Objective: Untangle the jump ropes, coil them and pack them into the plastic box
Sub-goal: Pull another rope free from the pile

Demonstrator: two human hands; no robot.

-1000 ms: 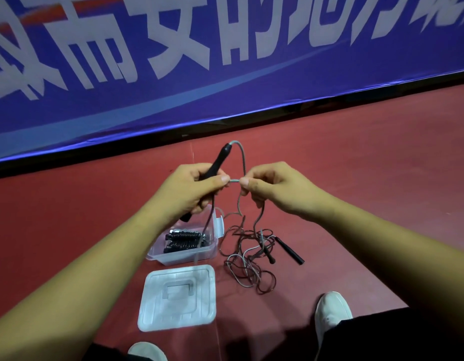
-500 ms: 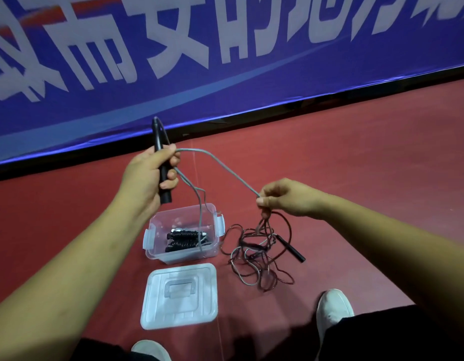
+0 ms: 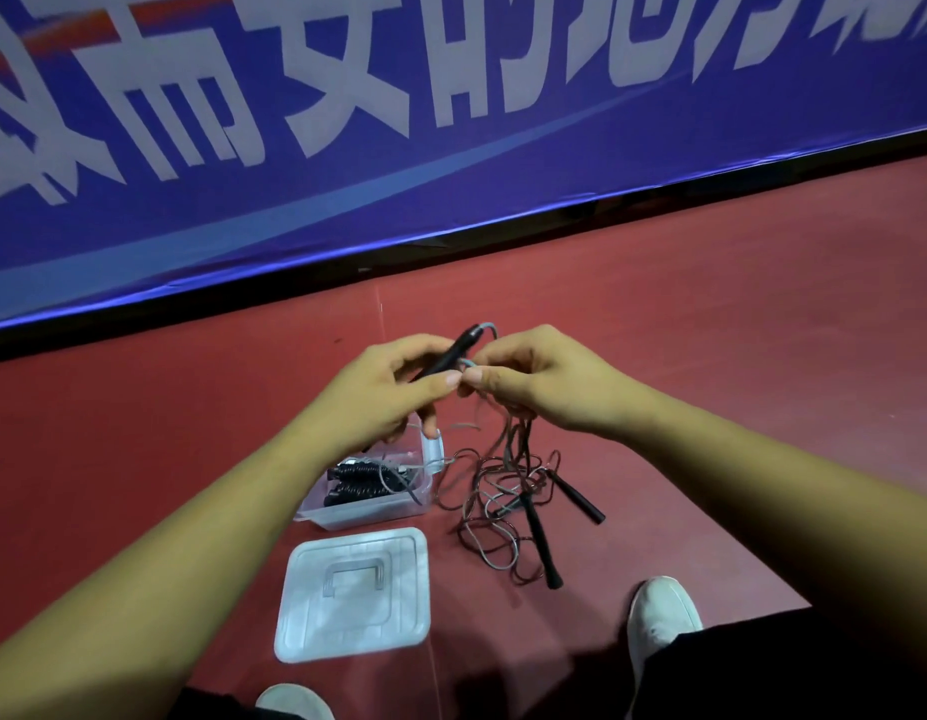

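Observation:
My left hand (image 3: 383, 387) grips a black jump-rope handle (image 3: 453, 350) that points up and to the right, with a grey cord bending out of its tip. My right hand (image 3: 534, 379) pinches that grey cord (image 3: 469, 363) right next to my left thumb. Cord strands hang from my hands into a tangled rope pile (image 3: 503, 506) on the red floor, where two black handles (image 3: 541, 543) lie. The clear plastic box (image 3: 367, 504) stands under my left wrist and holds a coiled black rope (image 3: 354, 483).
The box's clear lid (image 3: 354, 595) lies flat on the floor in front of the box. My white shoes (image 3: 661, 613) are at the bottom edge. A blue banner (image 3: 451, 122) with white characters runs along the wall behind the red floor (image 3: 710, 330).
My left hand came down and right with the handle, and my right hand rose to meet it. The stretched span of grey cord between them has closed into a short loop.

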